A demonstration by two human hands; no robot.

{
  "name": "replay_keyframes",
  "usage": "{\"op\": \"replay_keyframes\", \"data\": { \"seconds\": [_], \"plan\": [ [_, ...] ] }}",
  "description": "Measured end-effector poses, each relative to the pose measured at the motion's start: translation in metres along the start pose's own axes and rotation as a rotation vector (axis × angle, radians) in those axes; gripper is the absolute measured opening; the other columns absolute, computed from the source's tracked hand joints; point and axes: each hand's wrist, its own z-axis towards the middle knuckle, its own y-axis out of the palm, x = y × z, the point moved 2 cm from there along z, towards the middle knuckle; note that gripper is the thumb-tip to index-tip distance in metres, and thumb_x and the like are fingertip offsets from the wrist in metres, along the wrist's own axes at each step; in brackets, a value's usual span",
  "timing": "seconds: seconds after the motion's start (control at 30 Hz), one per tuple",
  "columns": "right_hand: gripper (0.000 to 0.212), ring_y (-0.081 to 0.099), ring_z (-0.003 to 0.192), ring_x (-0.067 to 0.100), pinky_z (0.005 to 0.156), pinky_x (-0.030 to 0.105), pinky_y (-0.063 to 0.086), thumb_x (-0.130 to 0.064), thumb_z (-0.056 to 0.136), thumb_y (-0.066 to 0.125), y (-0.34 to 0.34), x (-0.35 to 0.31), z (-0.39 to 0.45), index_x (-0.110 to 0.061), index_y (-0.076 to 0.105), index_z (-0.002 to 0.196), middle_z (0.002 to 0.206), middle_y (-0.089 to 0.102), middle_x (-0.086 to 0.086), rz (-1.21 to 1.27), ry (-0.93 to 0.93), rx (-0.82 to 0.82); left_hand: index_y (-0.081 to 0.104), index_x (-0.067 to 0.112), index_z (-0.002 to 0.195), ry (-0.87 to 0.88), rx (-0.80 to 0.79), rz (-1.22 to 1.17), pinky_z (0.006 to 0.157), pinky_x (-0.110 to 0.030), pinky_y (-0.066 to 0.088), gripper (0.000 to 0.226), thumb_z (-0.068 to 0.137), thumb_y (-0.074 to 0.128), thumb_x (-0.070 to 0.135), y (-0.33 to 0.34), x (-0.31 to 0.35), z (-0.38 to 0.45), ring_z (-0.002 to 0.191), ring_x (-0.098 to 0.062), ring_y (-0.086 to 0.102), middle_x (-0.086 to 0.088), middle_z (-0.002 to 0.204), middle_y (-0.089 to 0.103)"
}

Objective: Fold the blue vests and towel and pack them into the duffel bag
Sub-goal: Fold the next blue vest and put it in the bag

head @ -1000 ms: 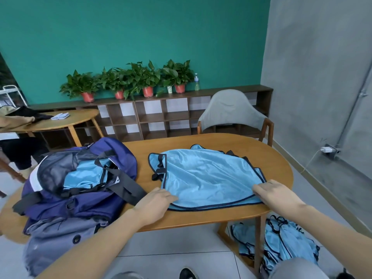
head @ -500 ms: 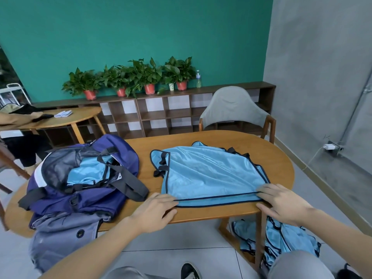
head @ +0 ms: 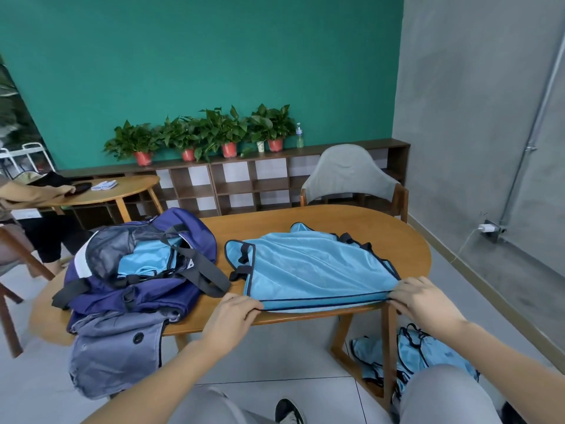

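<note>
Two hands work one vest [head: 312, 267] spread flat on the table [head: 409, 249]: the left hand [head: 229, 316] pinches its near hem at the left corner, the right hand [head: 425, 301] pinches the same hem at the right corner, both close to the table's near edge. This vest looks to be mid-fold, its hem doubled along the front, so I judge the fold begun but not finished. At least one light blue piece already sits inside the open bag [head: 137, 270], which lies on the table just left of the vest, its straps trailing toward it; whether that piece is a vest or the towel I cannot tell. More vests lie in a heap [head: 428, 356] on the floor under the table's right end, unfolded, too tangled to count. So the task seems partly done, with this vest and the heap left to fold and pack. By count: one bag, one vest on the table, one heap, four red-potted plants [head: 229, 139] on the far shelf, one chair [head: 351, 175].
</note>
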Motion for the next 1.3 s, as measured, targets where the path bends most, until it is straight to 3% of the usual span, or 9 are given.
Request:
{"op": "replay_keyframes", "data": {
  "seconds": [0.03,0.13,0.3,0.57,0.73,0.83,1.0,1.17,1.3],
  "plan": [
    [0.022,0.068,0.075,0.017,0.065,0.031,0.052,-0.019,0.066,0.094,-0.006,0.002,0.003,-0.024,0.078,0.081,0.078,0.07,-0.012,0.009,0.013,0.008,0.076,0.026,0.094,-0.04,0.041,-0.016,0.083,-0.017,0.043,0.006,0.092,0.071,0.026,-0.009,0.002,0.004,0.083,-0.008,0.061,0.016,0.093,0.073],
    [0.01,0.068,0.081,0.018,0.071,0.036,0.054,-0.027,0.08,0.082,-0.032,0.01,0.024,-0.022,0.079,0.088,0.083,0.072,-0.009,0.106,0.12,0.057,0.075,0.019,0.099,-0.146,0.121,-0.06,0.082,-0.019,0.041,0.012,0.092,0.071,0.011,-0.048,0.01,0.031,0.087,-0.01,0.061,0.013,0.094,0.068],
    [0.013,0.061,0.087,0.01,0.083,0.024,0.045,-0.024,0.089,0.076,-0.123,0.009,0.093,-0.015,0.079,0.097,0.093,0.071,-0.005,0.406,0.364,0.255,0.074,0.016,0.103,-0.241,0.343,-0.118,0.084,-0.025,0.044,0.013,0.097,0.063,0.014,-0.14,0.025,0.106,0.092,-0.013,0.061,0.01,0.094,0.061],
    [0.023,0.063,0.103,0.016,0.096,0.029,0.045,-0.024,0.092,0.074,-0.311,0.029,0.188,-0.01,0.077,0.11,0.109,0.074,0.002,0.634,0.458,0.51,0.074,0.012,0.108,-0.202,0.544,-0.135,0.086,-0.025,0.041,0.019,0.097,0.064,0.024,-0.331,0.082,0.213,0.094,-0.014,0.061,0.003,0.097,0.069],
    [0.019,0.066,0.093,0.016,0.081,0.028,0.047,-0.03,0.083,0.082,-0.389,0.032,0.206,-0.016,0.079,0.096,0.094,0.074,-0.004,0.719,0.454,0.567,0.077,0.02,0.098,-0.199,0.538,-0.244,0.086,-0.025,0.046,0.009,0.09,0.074,0.024,-0.411,0.101,0.234,0.092,-0.012,0.065,0.009,0.094,0.071],
    [0.017,0.065,0.092,0.012,0.083,0.026,0.045,-0.029,0.08,0.085,-0.409,0.032,0.207,-0.018,0.079,0.091,0.094,0.073,-0.007,0.736,0.445,0.52,0.078,0.024,0.088,-0.221,0.462,-0.386,0.079,-0.025,0.051,0.007,0.083,0.082,0.02,-0.435,0.1,0.232,0.088,-0.008,0.067,0.007,0.094,0.075],
    [0.027,0.064,0.096,0.006,0.094,0.026,0.044,-0.026,0.077,0.088,-0.427,0.031,0.205,-0.012,0.079,0.099,0.099,0.074,-0.006,0.808,0.429,0.463,0.081,0.016,0.087,-0.258,0.398,-0.475,0.096,-0.028,0.047,0.016,0.074,0.089,0.015,-0.455,0.099,0.222,0.097,-0.013,0.069,0.004,0.097,0.077],
    [0.016,0.073,0.091,0.021,0.089,0.029,0.059,-0.011,0.08,0.083,-0.437,0.031,0.209,-0.009,0.077,0.095,0.103,0.076,0.011,1.031,0.415,0.51,0.081,0.014,0.083,-0.255,0.419,-0.543,0.09,-0.029,0.053,0.017,0.069,0.091,0.014,-0.461,0.095,0.216,0.09,-0.014,0.072,0.005,0.084,0.078],
    [0.022,0.071,0.096,0.024,0.098,0.037,0.055,-0.011,0.079,0.084,-0.433,0.03,0.213,-0.005,0.078,0.1,0.102,0.076,0.01,0.963,0.422,0.481,0.081,0.014,0.08,-0.257,0.392,-0.513,0.087,-0.026,0.053,0.015,0.07,0.091,0.015,-0.455,0.093,0.215,0.086,-0.011,0.071,0.006,0.083,0.078]
  ]
}}
